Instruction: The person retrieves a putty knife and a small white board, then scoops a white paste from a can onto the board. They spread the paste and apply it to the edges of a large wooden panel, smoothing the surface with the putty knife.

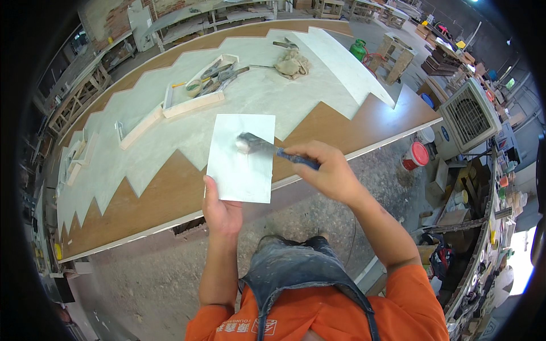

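My left hand (223, 213) grips the lower edge of a white rectangular board (244, 179), thumb on its face. The board is held up in front of the large panel. My right hand (329, 171) is closed around the dark blue handle of a putty knife (264, 146). Its blade points left and lies over the middle of the board. At the blade's tip sits a small lump of pale putty (243, 145), with a greyish smear around it. Whether the blade presses on the board I cannot tell.
Beyond lies a large brown panel (318, 128) with a white zigzag-edged sheet. On it rest a wooden tray (193, 107) of tools and a crumpled beige cloth (292, 63). A red-lidded bucket (416, 156) and an air cooler (467, 118) stand to the right.
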{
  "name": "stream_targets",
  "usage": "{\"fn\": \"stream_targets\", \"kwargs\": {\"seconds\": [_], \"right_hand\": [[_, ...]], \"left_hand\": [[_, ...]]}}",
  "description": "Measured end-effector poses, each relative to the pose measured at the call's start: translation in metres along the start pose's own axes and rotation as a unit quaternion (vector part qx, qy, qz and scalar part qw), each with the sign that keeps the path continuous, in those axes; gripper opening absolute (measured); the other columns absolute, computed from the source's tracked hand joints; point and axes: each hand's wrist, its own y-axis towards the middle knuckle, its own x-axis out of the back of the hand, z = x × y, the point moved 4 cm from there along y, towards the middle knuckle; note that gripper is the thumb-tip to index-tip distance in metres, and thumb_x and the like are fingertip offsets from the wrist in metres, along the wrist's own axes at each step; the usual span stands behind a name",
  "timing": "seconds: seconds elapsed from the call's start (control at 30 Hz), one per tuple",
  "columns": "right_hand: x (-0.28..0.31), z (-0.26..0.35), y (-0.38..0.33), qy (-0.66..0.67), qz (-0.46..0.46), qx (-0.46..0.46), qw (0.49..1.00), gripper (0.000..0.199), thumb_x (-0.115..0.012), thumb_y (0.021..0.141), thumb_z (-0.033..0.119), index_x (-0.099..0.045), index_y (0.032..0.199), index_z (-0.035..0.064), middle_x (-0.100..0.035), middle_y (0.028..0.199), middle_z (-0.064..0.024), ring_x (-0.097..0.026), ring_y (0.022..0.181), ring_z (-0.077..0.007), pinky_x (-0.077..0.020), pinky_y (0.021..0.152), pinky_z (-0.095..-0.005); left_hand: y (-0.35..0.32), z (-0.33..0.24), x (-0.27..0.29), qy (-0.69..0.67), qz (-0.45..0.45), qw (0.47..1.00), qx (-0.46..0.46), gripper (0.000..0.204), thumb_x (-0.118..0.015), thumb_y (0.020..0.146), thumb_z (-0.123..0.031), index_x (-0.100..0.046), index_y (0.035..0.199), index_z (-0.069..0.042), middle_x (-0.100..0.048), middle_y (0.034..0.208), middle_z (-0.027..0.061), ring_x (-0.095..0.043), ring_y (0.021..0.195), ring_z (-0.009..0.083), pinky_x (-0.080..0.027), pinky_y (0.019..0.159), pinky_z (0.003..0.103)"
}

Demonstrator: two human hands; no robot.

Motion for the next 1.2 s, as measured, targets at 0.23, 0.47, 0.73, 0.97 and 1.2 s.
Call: {"fn": "stream_targets", "kwargs": {"seconds": [0.23, 0.47, 0.73, 0.97, 1.2], "right_hand": [[-0.027, -0.004, -0.074, -0.067, 0.009, -0.014, 0.998, 0.037, -0.071, 0.085, 0.008, -0.071, 0.121, 0.0127, -0.064, 0.086, -0.0119, -0.065, 0.077, -0.0328, -0.0536, 0.066, -0.0406], [-0.023, 0.01, -0.1, -0.143, 0.0, -0.012, 0.99, 0.038, -0.071, 0.086, 0.009, -0.07, 0.123, 0.0125, -0.063, 0.084, -0.0127, -0.062, 0.071, -0.0324, -0.0522, 0.06, -0.0398], [-0.033, 0.009, -0.115, 0.413, -0.008, -0.378, 0.829, 0.033, -0.067, 0.095, 0.013, -0.069, 0.127, 0.0071, -0.065, 0.082, -0.0018, -0.053, 0.056, -0.0066, -0.0406, 0.048, -0.0215], [-0.004, 0.0, -0.071, 0.194, 0.022, -0.247, 0.949, 0.03, -0.065, 0.095, 0.013, -0.071, 0.123, 0.0046, -0.072, 0.091, -0.0061, -0.063, 0.07, -0.0119, -0.0492, 0.06, -0.0237], [-0.048, 0.014, -0.075, 0.103, -0.007, -0.154, 0.983, 0.028, -0.067, 0.093, 0.01, -0.073, 0.12, 0.0026, -0.076, 0.107, -0.0116, -0.068, 0.089, -0.0138, -0.0529, 0.082, -0.0296]], "left_hand": [[0.0, -0.004, 0.008, -0.064, -0.044, 0.997, 0.023, 0.056, -0.047, 0.108, -0.041, -0.042, 0.149, -0.003, -0.053, 0.149, 0.0125, -0.053, 0.135, 0.0291, -0.047, 0.111, 0.051], [-0.003, -0.007, 0.005, -0.054, -0.05, 0.997, 0.01, 0.057, -0.049, 0.107, -0.042, -0.044, 0.148, -0.003, -0.054, 0.148, 0.0126, -0.055, 0.134, 0.0292, -0.048, 0.11, 0.051], [-0.005, -0.007, -0.003, -0.027, -0.064, 0.997, -0.045, 0.057, -0.047, 0.108, -0.041, -0.042, 0.149, -0.002, -0.053, 0.149, 0.0142, -0.053, 0.135, 0.0301, -0.047, 0.11, 0.052], [-0.009, -0.022, 0.008, 0.067, -0.037, 0.995, -0.06, 0.06, -0.048, 0.108, -0.04, -0.037, 0.15, 0.001, -0.049, 0.149, 0.0152, -0.052, 0.135, 0.0301, -0.045, 0.111, 0.048], [-0.034, -0.014, 0.015, 0.218, -0.011, 0.955, -0.2, 0.059, -0.049, 0.108, -0.035, -0.036, 0.15, 0.004, -0.05, 0.148, 0.0172, -0.052, 0.135, 0.0302, -0.045, 0.111, 0.047]]}}
